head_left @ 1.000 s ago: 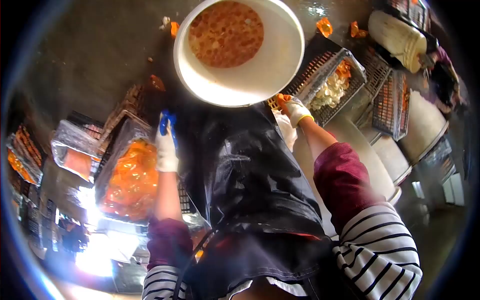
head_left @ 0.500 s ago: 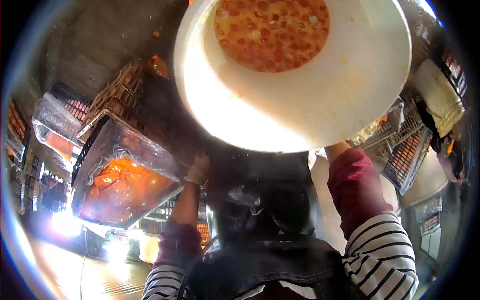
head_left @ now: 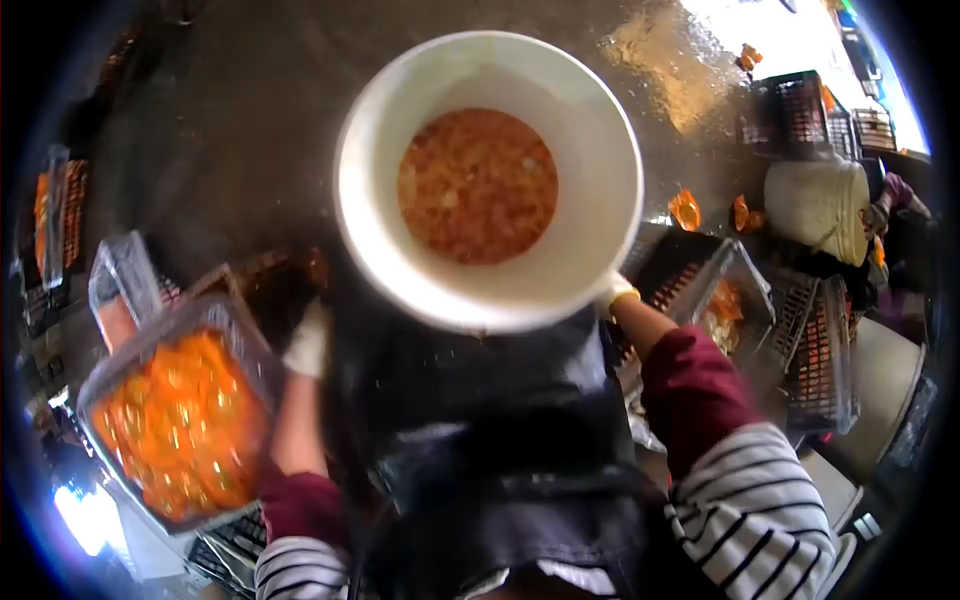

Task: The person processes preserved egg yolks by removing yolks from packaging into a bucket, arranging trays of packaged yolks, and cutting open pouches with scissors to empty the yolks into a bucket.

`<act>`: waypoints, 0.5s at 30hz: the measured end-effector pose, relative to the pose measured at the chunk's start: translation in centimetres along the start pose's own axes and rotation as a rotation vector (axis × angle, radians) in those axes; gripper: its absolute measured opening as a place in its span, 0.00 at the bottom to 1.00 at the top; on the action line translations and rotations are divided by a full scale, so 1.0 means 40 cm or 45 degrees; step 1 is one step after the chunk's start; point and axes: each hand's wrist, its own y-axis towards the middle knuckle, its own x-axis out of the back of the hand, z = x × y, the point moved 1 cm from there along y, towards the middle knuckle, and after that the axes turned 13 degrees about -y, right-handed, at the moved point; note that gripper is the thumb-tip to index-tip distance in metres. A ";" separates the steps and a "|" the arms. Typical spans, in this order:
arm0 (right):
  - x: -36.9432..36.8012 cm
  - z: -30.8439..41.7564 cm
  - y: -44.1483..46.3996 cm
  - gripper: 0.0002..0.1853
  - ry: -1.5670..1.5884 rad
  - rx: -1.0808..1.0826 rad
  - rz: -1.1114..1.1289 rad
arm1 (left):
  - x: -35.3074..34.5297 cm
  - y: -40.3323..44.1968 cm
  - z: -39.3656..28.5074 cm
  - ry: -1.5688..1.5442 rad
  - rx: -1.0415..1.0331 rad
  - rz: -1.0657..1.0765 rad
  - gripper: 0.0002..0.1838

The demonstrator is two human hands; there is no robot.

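Observation:
A large white bucket (head_left: pixel 365 240) stands in front of me, with an orange-red lumpy liquid (head_left: pixel 478 186) at its bottom. My right hand (head_left: pixel 614 290), in a white glove with a yellow cuff, is at the bucket's lower right rim; its fingers are mostly hidden there. Left of my black apron (head_left: pixel 480 400) is my left hand (head_left: pixel 308 342) in a white glove, blurred, its fingers not distinguishable. Nearest to it is a plastic-lined crate (head_left: pixel 262 345) filled with shiny orange pieces (head_left: pixel 185 425).
More lined crates stand at the left edge and on the right, one with orange and pale pieces (head_left: pixel 722 315). A white bucket (head_left: pixel 815 205) lies tilted at the right beside another person's arm (head_left: pixel 900 195). Orange scraps (head_left: pixel 685 210) lie on the wet floor (head_left: pixel 250 130).
The view has shifted, and the bucket appears lower and smaller than half a second ago. My right hand's glove shows again at the rim. Blue material seen earlier at my left hand is no longer visible.

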 end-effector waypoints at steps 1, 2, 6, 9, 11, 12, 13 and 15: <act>-0.014 -0.012 -0.027 0.16 0.093 0.003 -0.069 | 0.008 -0.049 -0.016 0.024 -0.033 -0.008 0.24; -0.013 -0.032 -0.046 0.16 0.215 0.004 -0.222 | 0.014 -0.101 -0.032 0.035 -0.059 -0.056 0.24; -0.072 -0.050 -0.176 0.10 -0.138 0.326 -0.636 | 0.088 -0.441 -0.219 -0.326 0.051 -0.299 0.23; -0.154 -0.085 -0.234 0.06 0.880 -0.090 -0.396 | 0.045 -0.531 -0.419 -0.893 0.177 -0.484 0.21; -0.218 -0.091 -0.235 0.04 1.016 -0.189 -0.358 | 0.014 -0.582 -0.469 -0.161 -0.263 -0.400 0.19; -0.254 -0.052 -0.227 0.05 1.002 -0.221 -0.339 | 0.002 -0.599 -0.490 0.340 -0.472 -0.380 0.19; -0.252 -0.041 -0.231 0.06 0.973 -0.245 -0.312 | -0.011 -0.617 -0.509 0.750 -0.694 -0.429 0.19; -0.209 -0.017 -0.256 0.10 0.361 -0.076 -0.456 | -0.060 -0.578 -0.376 -0.515 -0.360 -0.418 0.18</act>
